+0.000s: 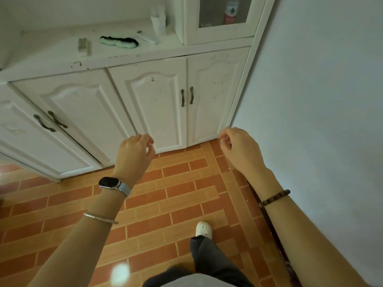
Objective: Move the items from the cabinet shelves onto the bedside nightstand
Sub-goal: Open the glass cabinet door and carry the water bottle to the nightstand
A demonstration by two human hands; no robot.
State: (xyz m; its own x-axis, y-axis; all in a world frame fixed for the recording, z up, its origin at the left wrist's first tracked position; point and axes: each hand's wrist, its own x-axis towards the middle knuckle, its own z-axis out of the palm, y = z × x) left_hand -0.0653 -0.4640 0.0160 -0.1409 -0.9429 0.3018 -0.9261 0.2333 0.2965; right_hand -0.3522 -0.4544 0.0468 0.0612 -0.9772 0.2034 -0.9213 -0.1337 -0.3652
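A white cabinet [145, 56] stands ahead with its lower doors closed. On its open counter shelf lie a small grey block [83, 45], a green and black cloth item [119, 42], a white remote [147, 37] and a white cup [158, 23]. Behind the glass door at upper right stands a bottle with a red label [230, 12]. My left hand [134, 155] and my right hand [240, 150] hang in front of the lower doors, fingers loosely curled, holding nothing. No nightstand is in view.
A pale wall [321, 100] runs close along my right side. The floor is orange and red brick-pattern tile [176, 193]. My foot in a white shoe [204, 229] steps forward. Dark handles [186, 97] sit on the lower doors.
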